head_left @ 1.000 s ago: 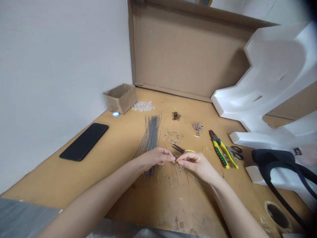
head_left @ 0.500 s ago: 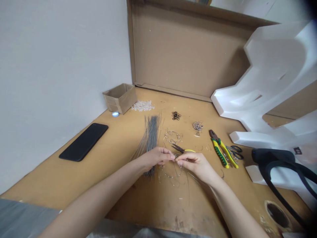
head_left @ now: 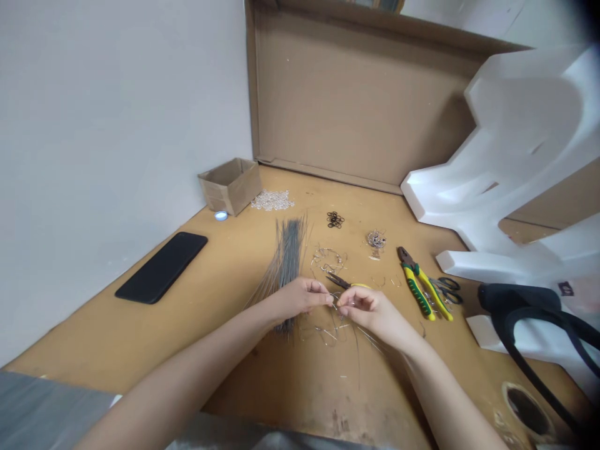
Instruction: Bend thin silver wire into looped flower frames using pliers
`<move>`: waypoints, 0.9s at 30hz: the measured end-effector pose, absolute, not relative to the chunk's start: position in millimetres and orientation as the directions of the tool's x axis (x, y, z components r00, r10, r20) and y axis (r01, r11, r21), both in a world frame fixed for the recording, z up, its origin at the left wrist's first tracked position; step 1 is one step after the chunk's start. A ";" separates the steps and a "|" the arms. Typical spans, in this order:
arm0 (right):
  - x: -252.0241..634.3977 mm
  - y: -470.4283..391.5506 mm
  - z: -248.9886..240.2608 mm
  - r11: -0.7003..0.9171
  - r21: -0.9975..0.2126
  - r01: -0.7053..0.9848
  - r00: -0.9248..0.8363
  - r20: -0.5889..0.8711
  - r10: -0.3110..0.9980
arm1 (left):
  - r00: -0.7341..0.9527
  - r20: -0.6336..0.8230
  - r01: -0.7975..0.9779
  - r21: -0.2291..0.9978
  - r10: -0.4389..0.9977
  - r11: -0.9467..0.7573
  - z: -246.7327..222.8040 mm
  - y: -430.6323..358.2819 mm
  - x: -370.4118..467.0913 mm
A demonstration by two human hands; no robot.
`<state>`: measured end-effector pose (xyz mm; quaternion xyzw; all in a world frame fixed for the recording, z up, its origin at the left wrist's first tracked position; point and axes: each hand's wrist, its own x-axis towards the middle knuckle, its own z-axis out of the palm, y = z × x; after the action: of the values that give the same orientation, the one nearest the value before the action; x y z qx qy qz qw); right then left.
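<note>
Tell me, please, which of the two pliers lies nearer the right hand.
The slim pliers, partly hidden behind the right hand; the green-and-yellow pliers lie farther right, beside the scissors.

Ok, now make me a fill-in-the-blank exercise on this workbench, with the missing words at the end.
1. Of the right hand and the left hand, the one nearer the bundle of grey wires is the ____.
2. The handles of the larger pliers are green and ____.
3. In the picture, the handles of the scissors show to the ____ of those pliers.
4. The small heaped rings are ____ in colour.

Missing words: left; yellow; right; black.
</note>
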<state>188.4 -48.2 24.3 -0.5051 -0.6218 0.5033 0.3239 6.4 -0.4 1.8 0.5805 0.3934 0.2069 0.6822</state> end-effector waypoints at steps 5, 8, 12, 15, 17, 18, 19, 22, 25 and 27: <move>186.9 -53.0 24.3 0.034 -0.913 0.406 -0.269 -0.084 0.960 | 0.602 -0.321 0.204 0.947 0.731 0.247 4.7 -2.3 8.5; 186.0 -53.3 22.5 0.059 -0.893 0.447 -0.249 -0.060 0.967 | 0.599 -0.321 0.240 0.946 0.734 0.218 5.2 -2.9 8.3; 186.2 -50.7 18.5 0.063 -0.907 0.416 -0.233 -0.040 0.972 | 0.588 -0.240 0.271 0.958 0.773 0.092 5.3 -3.6 8.5; 187.5 -48.9 16.7 0.030 -0.931 0.363 -0.214 -0.052 0.975 | 0.504 -0.114 0.282 0.959 0.856 -0.039 3.1 -3.6 8.0; 188.7 -48.4 17.1 -0.001 -0.951 0.308 -0.215 -0.071 0.974 | 0.464 -0.073 0.306 0.948 0.883 -0.082 -0.3 -2.6 6.6; 189.3 -48.2 17.6 -0.016 -0.961 0.277 -0.222 -0.081 0.972 | 0.452 -0.063 0.320 0.943 0.890 -0.096 -2.3 -1.8 5.6; 189.9 -48.1 18.3 -0.031 -0.969 0.246 -0.228 -0.089 0.970 | 0.440 -0.048 0.328 0.938 0.897 -0.111 -4.2 -1.0 4.6; 191.0 -47.7 19.9 -0.069 -0.980 0.186 -0.235 -0.113 0.965 | 0.390 0.022 0.354 0.919 0.920 -0.172 -6.2 0.2 2.2; 191.1 -47.0 20.2 -0.092 -0.985 0.148 -0.216 -0.123 0.969 | 0.303 0.198 0.392 0.866 0.932 -0.311 0.7 -3.2 1.4; 191.1 -46.1 20.0 -0.099 -0.988 0.122 -0.183 -0.120 0.976 | 0.207 0.359 0.403 0.816 0.910 -0.414 8.5 -8.5 1.8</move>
<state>191.1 -46.1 20.0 -0.5043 -0.5443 0.5432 0.3929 1.8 -8.5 8.5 0.7201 0.4560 0.4340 0.2919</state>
